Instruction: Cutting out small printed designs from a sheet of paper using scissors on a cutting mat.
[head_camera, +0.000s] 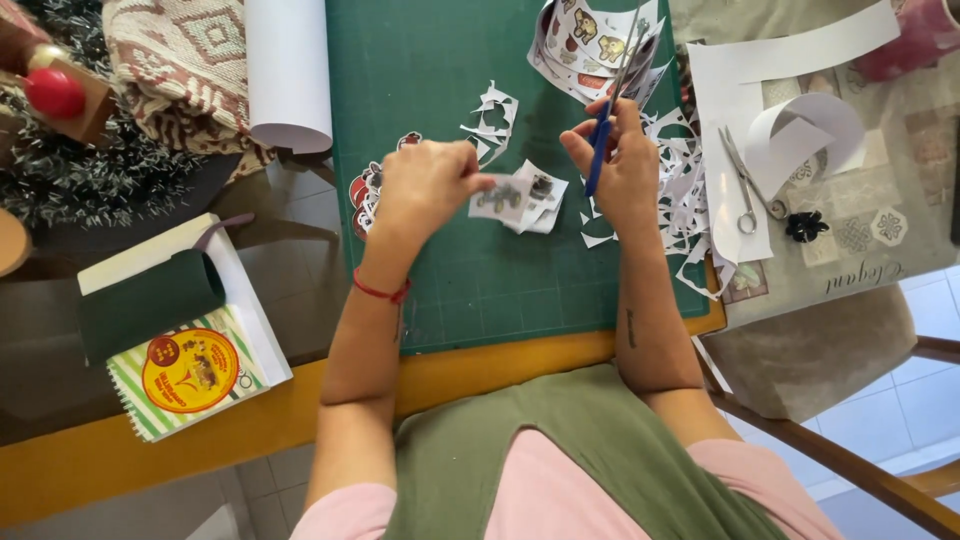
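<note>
My left hand (425, 185) pinches a small paper cutout (503, 197) with a printed picture, held just above the green cutting mat (430, 60). My right hand (622, 165) grips blue-handled scissors (607, 125), their blades pointing up and away toward a sheet of printed pictures (590, 40) at the mat's far edge. More small cutouts (545, 200) lie on the mat between my hands. White paper scraps (685, 190) are piled beside my right hand.
A second pair of metal scissors (745, 185) lies on white paper (740, 110) at the right. A rolled white sheet (288, 70) rests at the mat's left. A spiral notebook (190, 375) with a dark green roll (150, 300) sits at the left. Finished cutouts (365, 195) lie by my left wrist.
</note>
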